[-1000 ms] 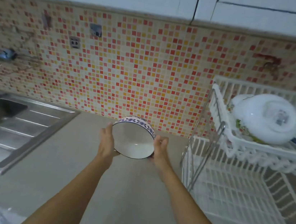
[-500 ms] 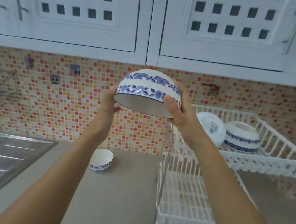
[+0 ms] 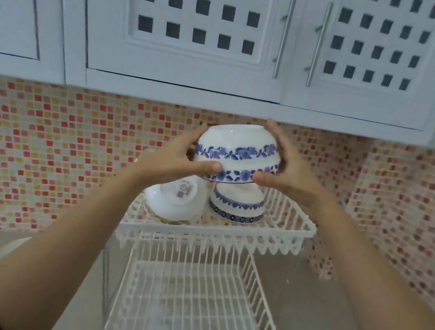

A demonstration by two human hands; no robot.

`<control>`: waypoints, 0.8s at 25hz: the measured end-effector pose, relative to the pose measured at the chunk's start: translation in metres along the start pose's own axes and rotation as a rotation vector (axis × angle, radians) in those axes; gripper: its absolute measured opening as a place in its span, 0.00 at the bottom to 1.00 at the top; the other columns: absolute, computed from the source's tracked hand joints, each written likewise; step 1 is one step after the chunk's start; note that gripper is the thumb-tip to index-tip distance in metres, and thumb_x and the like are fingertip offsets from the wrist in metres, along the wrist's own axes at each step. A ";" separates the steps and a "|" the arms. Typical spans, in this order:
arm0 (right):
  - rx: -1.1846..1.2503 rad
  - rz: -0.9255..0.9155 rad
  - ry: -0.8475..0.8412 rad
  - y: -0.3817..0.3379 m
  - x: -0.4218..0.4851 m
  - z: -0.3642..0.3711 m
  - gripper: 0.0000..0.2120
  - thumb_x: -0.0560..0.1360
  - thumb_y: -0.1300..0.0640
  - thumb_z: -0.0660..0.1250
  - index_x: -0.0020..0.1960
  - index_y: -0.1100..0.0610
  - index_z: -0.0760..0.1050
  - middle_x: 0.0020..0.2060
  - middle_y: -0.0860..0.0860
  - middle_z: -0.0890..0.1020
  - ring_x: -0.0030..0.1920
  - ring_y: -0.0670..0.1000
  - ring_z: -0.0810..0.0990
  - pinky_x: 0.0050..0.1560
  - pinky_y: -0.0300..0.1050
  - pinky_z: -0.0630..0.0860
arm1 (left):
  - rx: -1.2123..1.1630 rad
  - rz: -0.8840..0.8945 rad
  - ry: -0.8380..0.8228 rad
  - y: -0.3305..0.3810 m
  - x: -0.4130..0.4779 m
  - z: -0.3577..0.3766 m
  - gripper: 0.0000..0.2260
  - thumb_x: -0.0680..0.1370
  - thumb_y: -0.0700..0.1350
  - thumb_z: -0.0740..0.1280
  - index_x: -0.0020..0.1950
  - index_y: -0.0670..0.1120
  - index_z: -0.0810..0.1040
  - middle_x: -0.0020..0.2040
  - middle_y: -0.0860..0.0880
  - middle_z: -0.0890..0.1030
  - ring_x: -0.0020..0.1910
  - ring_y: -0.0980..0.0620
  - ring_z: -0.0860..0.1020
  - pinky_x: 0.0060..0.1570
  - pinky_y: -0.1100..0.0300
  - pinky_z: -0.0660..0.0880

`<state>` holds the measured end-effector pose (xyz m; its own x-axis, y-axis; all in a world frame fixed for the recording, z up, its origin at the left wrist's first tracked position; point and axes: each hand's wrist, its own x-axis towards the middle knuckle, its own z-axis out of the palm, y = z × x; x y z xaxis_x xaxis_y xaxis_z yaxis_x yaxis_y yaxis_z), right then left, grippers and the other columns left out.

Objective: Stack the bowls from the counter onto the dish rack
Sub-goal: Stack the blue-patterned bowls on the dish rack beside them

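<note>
Both forearms reach up from the bottom edge, dark sleeve cuffs at the corners. Below and between them: lower tier of the white dish rack (image 3: pixel 186 310), bare wire. Low beside the left forearm, a pale round shape on the counter (image 3: pixel 10 249), blurred, likely another bowl, can't confirm.

Left hand (image 3: pixel 175 159) and right hand (image 3: pixel 287 171) clamp one inverted blue-flower bowl (image 3: pixel 238 153) from opposite sides, thumbs on the near rim band, fingers curled round the back. The bowl is held in the air above the rack's upper tier, directly over the blue-banded bowl (image 3: pixel 237 203), seemingly just clear of it.

Step in hand, judged: nesting the held bowl upside down over the banded one. Do it well: keep rim level, centre over the base below, lower straight, release both hands together. The white bowl (image 3: pixel 175 201) under the left hand leans tilted, so avoid knocking it with the left knuckles.

Counts: hands 2; held bowls 1; bowls on upper tier 2; rack tiers 2; possible counter bowl 1. Behind the hands: mosaic tile wall, cabinet doors above with 2 bar handles (image 3: pixel 284 34).
</note>
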<state>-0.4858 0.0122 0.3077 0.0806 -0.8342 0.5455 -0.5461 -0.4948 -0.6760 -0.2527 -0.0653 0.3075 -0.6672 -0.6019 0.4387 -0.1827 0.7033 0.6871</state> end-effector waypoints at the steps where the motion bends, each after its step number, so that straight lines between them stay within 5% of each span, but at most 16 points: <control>1: -0.048 0.030 -0.030 0.011 0.003 -0.013 0.62 0.51 0.36 0.79 0.77 0.49 0.53 0.67 0.37 0.66 0.66 0.41 0.72 0.66 0.41 0.71 | 0.035 -0.007 -0.024 -0.003 0.013 0.006 0.29 0.70 0.51 0.75 0.67 0.61 0.66 0.55 0.61 0.78 0.48 0.70 0.80 0.43 0.73 0.78; 3: -0.181 0.088 -0.099 0.036 0.012 -0.031 0.60 0.51 0.39 0.81 0.76 0.48 0.54 0.67 0.42 0.68 0.67 0.46 0.71 0.68 0.48 0.71 | 0.095 -0.045 -0.041 -0.005 0.038 0.016 0.35 0.65 0.54 0.77 0.69 0.59 0.67 0.57 0.60 0.78 0.54 0.62 0.79 0.53 0.62 0.79; 8: -0.262 0.167 -0.232 0.093 0.035 -0.048 0.52 0.57 0.49 0.82 0.73 0.48 0.58 0.64 0.41 0.70 0.64 0.45 0.71 0.67 0.48 0.71 | 0.315 -0.254 -0.231 -0.015 0.097 0.039 0.33 0.63 0.54 0.79 0.65 0.56 0.69 0.54 0.60 0.79 0.56 0.55 0.79 0.55 0.59 0.76; 11: -0.358 0.200 -0.307 0.119 0.045 -0.045 0.53 0.54 0.42 0.82 0.73 0.46 0.58 0.65 0.40 0.70 0.65 0.45 0.71 0.67 0.50 0.71 | 0.405 -0.350 -0.290 -0.026 0.114 0.051 0.39 0.61 0.58 0.79 0.69 0.54 0.67 0.61 0.56 0.78 0.59 0.51 0.77 0.63 0.54 0.73; 15: -0.469 0.267 -0.364 0.145 0.055 -0.043 0.60 0.48 0.33 0.79 0.73 0.42 0.55 0.69 0.43 0.69 0.67 0.48 0.71 0.67 0.53 0.71 | 0.436 -0.401 -0.380 -0.034 0.126 0.067 0.38 0.68 0.48 0.77 0.72 0.54 0.62 0.62 0.57 0.73 0.62 0.52 0.73 0.61 0.60 0.69; 20: -0.600 0.324 -0.425 0.157 0.063 -0.035 0.62 0.45 0.27 0.75 0.73 0.45 0.55 0.69 0.44 0.71 0.69 0.53 0.68 0.72 0.58 0.63 | 0.646 -0.499 -0.415 -0.043 0.133 0.071 0.43 0.65 0.57 0.77 0.74 0.52 0.58 0.70 0.52 0.70 0.67 0.47 0.71 0.64 0.53 0.70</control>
<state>-0.5959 -0.1100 0.2533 0.0862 -0.9950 0.0509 -0.9420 -0.0980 -0.3211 -0.3854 -0.1487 0.2953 -0.5858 -0.7962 -0.1514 -0.8044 0.5485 0.2283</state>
